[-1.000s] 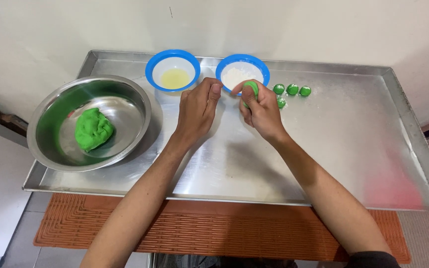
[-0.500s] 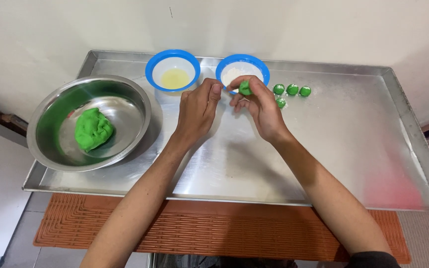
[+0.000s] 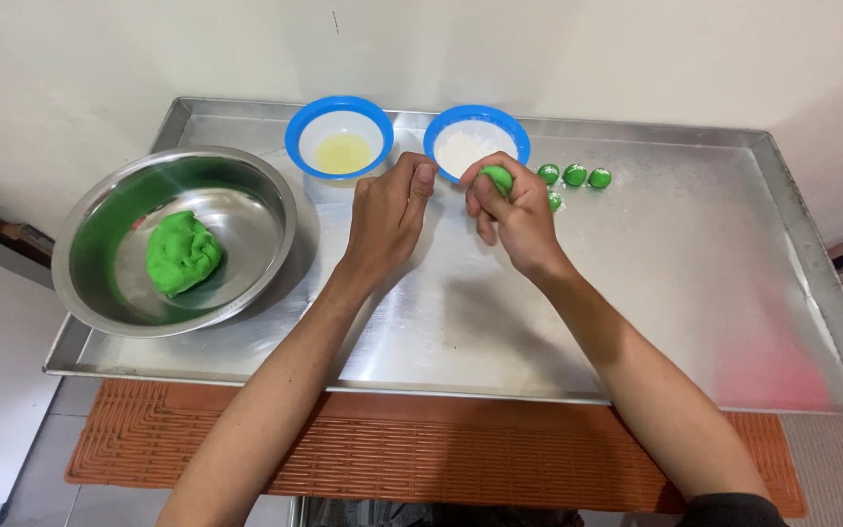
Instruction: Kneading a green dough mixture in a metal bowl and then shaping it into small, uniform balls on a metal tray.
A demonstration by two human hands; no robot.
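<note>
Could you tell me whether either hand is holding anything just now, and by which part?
The right hand pinches a small green dough piece at its fingertips, around its lower side. The left hand holds nothing.

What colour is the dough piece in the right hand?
Bright green. The head view shows the dough piece pinched in the right hand.

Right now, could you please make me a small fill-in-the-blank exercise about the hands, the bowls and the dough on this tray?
1. The right hand pinches a small piece of ____ dough.
2. The big dough lump lies in the round ____ bowl.
3. The blue-rimmed bowl of white powder stands to the ____ of the blue-rimmed bowl of yellow liquid.
4. The left hand holds ____.

Missing words: green; steel; right; nothing
</note>
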